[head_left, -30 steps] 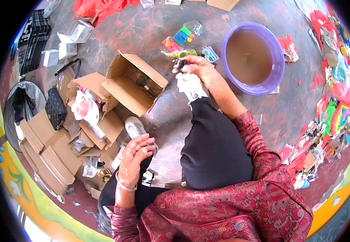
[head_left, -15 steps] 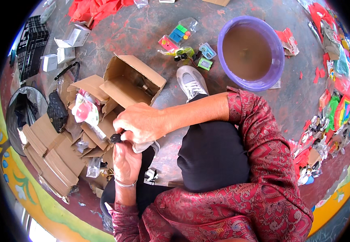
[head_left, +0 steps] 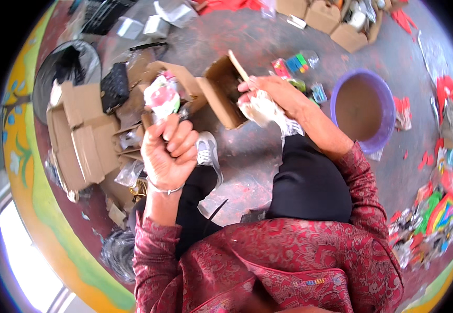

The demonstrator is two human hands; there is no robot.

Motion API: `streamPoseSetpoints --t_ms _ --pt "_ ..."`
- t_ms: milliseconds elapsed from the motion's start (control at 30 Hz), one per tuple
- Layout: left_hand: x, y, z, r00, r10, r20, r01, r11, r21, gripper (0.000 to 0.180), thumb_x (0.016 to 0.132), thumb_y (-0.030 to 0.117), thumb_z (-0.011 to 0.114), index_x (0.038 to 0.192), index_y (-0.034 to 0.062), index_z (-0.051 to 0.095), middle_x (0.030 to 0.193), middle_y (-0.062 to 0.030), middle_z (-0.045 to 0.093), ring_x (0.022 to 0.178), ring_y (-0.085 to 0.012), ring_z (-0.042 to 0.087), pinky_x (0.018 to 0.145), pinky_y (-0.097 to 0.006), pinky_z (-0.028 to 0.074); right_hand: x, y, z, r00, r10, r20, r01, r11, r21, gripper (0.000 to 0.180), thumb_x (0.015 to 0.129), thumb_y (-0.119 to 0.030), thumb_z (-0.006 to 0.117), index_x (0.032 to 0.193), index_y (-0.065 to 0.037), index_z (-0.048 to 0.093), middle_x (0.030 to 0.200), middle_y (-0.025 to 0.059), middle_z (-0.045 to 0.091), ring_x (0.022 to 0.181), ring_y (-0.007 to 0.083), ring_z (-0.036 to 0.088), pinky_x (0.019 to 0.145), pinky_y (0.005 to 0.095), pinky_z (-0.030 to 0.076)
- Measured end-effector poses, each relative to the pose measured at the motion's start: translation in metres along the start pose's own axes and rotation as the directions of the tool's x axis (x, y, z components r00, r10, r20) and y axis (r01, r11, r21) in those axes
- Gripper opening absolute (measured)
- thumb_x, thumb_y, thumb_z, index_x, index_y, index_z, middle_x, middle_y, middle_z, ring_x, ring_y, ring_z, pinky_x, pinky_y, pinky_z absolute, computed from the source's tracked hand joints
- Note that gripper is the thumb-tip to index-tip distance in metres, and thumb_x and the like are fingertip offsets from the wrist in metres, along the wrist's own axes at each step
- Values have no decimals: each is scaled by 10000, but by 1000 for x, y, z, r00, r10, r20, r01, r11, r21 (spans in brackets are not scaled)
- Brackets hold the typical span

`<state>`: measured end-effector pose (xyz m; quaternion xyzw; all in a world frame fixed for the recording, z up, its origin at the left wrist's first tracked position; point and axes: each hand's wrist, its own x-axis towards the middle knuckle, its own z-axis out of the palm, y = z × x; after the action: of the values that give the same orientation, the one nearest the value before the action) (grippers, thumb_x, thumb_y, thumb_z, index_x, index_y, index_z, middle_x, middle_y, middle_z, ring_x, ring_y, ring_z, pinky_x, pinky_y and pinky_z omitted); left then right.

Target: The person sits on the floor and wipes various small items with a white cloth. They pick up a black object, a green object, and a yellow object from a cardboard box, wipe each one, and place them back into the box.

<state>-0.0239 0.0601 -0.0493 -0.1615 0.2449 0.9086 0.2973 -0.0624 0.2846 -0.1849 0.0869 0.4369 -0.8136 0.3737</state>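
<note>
My left hand (head_left: 168,151) is raised in a fist, with a grey and white sneaker (head_left: 207,155) held against its right side. Just above it lies a pink, white and green plastic bag (head_left: 163,98). My right hand (head_left: 276,94) grips a wad of crumpled white paper (head_left: 262,112) at the mouth of an open cardboard box (head_left: 222,96) that lies on its side on the floor. Both forearms wear red patterned sleeves, and my black-clad knee (head_left: 310,182) lies under the right arm.
A purple basin (head_left: 336,101) stands right of the box. Flattened cardboard (head_left: 77,138), a black bag (head_left: 114,86) and a black bin liner (head_left: 64,68) lie at the left. Small colourful packets (head_left: 294,65) sit behind the box. Bright wrappers (head_left: 440,214) pile up at the right.
My right hand has left my left hand and gone back to the box, now holding white paper. My left hand has lifted with the sneaker. The view has shifted left.
</note>
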Motion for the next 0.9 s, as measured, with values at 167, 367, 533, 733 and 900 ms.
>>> streamPoseSetpoints --t_ms 167,367,533,733,900 --pt "-23 -2 19 972 -27 235 21 999 29 375 855 321 495 572 123 350 493 46 254 415 -46 201 343 -178 162 -34 -40 81 938 94 334 -91 996 -24 628 891 -512 332 1183 33 444 926 145 623 785 161 590 655 262 467" --pt "-32 6 41 946 42 321 -51 998 20 224 844 280 481 725 91 487 482 38 261 410 -58 214 345 -194 168 -65 -92 139 963 -141 229 154 987 -40 216 825 -160 581 961 9 583 871 71 604 810 138 595 717 260 499" --pt "-40 12 41 994 96 52 -95 995 -25 332 836 251 441 1111 103 551 766 -44 519 617 -134 436 531 -243 384 -100 -117 189 946 -313 80 323 918 -231 185 821 -133 591 945 4 582 824 54 612 761 127 607 690 249 517" --pt "-46 14 31 954 111 278 -48 973 -225 266 866 286 462 979 73 574 929 -51 609 903 -186 557 862 -354 415 -101 -113 237 825 -545 149 290 182 -939 270 856 -247 547 816 11 613 741 25 600 627 61 539 550 207 438" --pt "-59 23 37 946 186 265 -146 976 -164 349 882 271 466 1148 48 501 1026 -102 605 919 -196 588 809 -350 462 -103 -111 235 779 -627 2 484 600 -637 249 846 -232 561 789 7 603 689 18 582 617 58 530 531 205 429"
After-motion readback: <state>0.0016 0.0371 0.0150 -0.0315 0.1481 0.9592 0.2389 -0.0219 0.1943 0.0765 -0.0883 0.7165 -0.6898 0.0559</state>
